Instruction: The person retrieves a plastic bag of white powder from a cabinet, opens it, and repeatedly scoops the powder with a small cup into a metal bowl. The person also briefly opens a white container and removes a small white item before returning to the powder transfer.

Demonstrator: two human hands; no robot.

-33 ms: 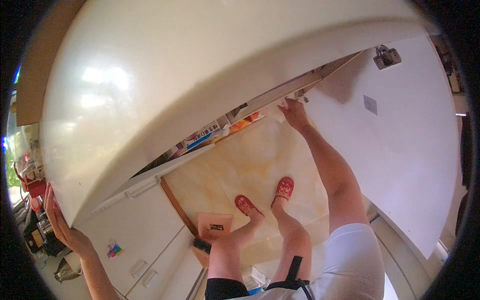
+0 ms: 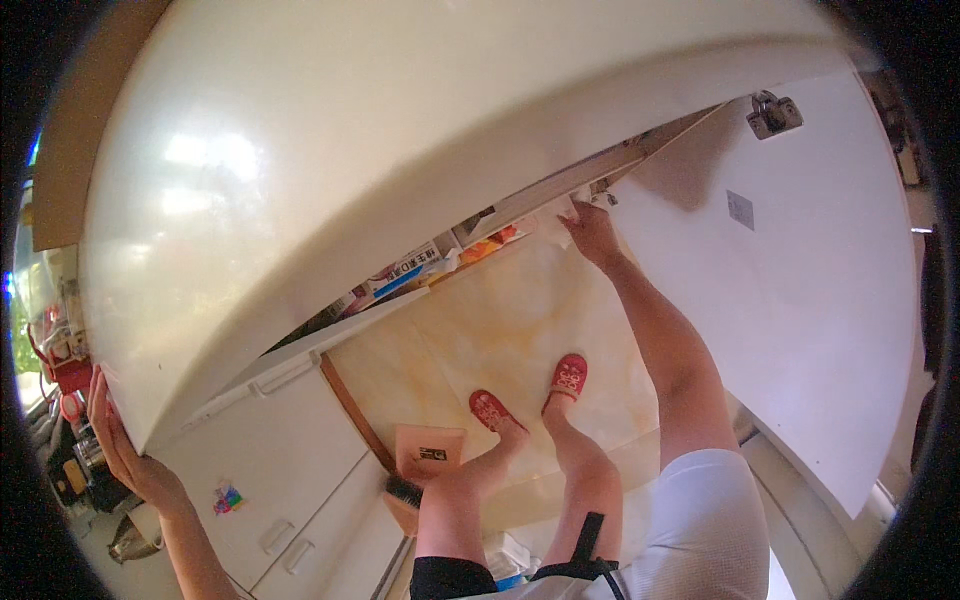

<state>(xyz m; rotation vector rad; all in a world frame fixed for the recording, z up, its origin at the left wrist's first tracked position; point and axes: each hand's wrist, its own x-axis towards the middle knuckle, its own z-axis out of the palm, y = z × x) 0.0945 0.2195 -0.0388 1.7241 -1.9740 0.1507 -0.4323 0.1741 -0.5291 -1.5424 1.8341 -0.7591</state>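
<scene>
white, glossy panel (image 2: 300, 150), left hand (image 2: 125, 456) at its corner

A home: red slippers (image 2: 569, 376), white cupboard (image 2: 820, 270)

The right hand (image 2: 594, 234) has dipped very slightly, its fingertips (image 2: 568, 219) now a shade lower, and the forearm (image 2: 668, 320) has shifted a trifle with it. The movement is so small that its exact direction is hard to judge.
</scene>
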